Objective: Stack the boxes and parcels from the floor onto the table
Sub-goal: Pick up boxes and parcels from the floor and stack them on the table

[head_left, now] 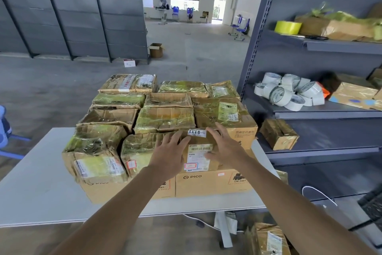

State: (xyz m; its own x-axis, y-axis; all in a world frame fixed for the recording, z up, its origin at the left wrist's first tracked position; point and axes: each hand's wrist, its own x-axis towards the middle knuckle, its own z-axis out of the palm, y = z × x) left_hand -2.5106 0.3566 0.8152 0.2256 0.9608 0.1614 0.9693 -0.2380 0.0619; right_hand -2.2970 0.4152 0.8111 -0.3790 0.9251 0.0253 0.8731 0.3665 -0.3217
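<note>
A white table [35, 188] carries a stack of several taped cardboard boxes. At the stack's near edge a brown labelled parcel [198, 151], marked 6131, lies on top of two PICO cartons [208, 184]. My left hand [169, 153] lies with straight fingers on the parcel's left side. My right hand [225, 147] does the same on its right side. Neither hand curls round it. One more taped parcel [266, 238] stands on the floor under the table's right end.
A grey shelving unit [322, 114] stands close on the right, holding white tape rolls [289, 91], a yellow roll [287, 27] and boxes, one small box [279, 134] nearest the table. A white cable [318, 192] trails below. An open carton [156, 49] sits on the far floor.
</note>
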